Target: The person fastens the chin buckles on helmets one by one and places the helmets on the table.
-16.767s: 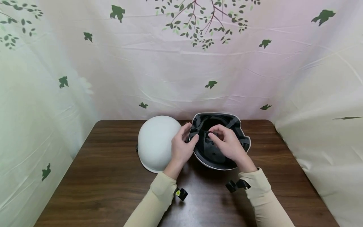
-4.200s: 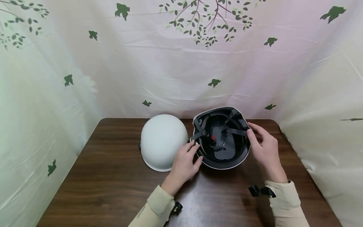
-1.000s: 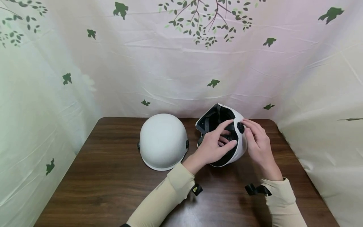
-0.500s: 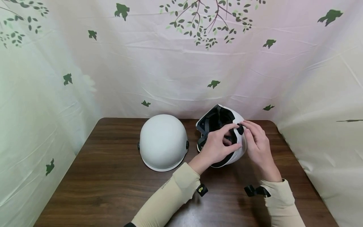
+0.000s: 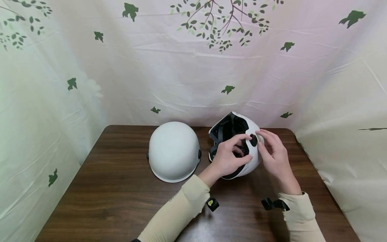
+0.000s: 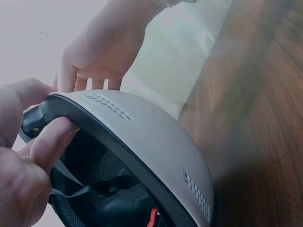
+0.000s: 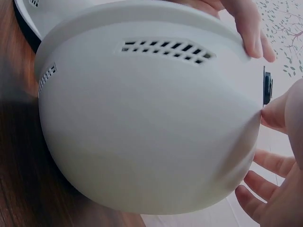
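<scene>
A white helmet [image 5: 253,163] is tilted on its side at the back right, its dark padded inside facing left. Reaching into the opening, my left hand [image 5: 226,158] grips the near rim, with some fingers inside and others on the outside edge. A black round knob [image 5: 253,140] sits on the shell between the hands. On the shell's far right side, my right hand [image 5: 275,156] rests its thumb and fingertips, loosely curved, beside the knob. Straps [image 6: 71,191] and a red buckle piece [image 6: 152,217] show inside the helmet in the left wrist view.
A second white helmet [image 5: 173,151] stands dome up just left of the first. Both are on a dark wooden table [image 5: 115,188] whose back edge meets a pale curtain [image 5: 187,74] printed with leaves and birds.
Over recent seconds the helmet has turned from opening upward to its side, and my left hand has crossed from its left rim to the right. In the last second, helmet and hands shift slightly left.
</scene>
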A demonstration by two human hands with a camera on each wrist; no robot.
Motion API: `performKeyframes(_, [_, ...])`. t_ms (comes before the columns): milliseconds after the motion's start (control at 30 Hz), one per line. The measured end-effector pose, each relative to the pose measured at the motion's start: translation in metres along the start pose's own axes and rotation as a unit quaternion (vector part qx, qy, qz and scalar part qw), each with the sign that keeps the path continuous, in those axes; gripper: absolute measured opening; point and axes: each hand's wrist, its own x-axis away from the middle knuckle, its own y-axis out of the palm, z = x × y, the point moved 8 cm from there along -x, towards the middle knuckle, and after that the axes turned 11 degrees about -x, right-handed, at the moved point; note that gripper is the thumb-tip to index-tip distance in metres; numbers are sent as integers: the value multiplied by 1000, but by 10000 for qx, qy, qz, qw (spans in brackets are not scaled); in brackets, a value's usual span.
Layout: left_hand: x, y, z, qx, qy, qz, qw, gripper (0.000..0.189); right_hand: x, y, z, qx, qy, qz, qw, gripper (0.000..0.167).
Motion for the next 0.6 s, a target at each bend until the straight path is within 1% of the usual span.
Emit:
performKeyframes(167, [3,-4,-5,452,-7,68,9990,55,0,1,1,73,-2,-16,10000,40])
performKeyframes(333, [4,-10,-10,810,-27,257,9964,58,-1,0,1,158,-36,55,9999,38])
performKeyframes(400, [4,-12,-12,960,-86,296,9949,59,-1,0,1,172,-20,76,9998,38])
performKeyframes(500, [5,-13,-15,1163,-192,271,9927,59,-1,1,2,189,28,62,9998,38])
performKeyframes(600, [6,-13,-18,1461,-370,222,9883,59,-2,0,2,193,78,71,9998,38])
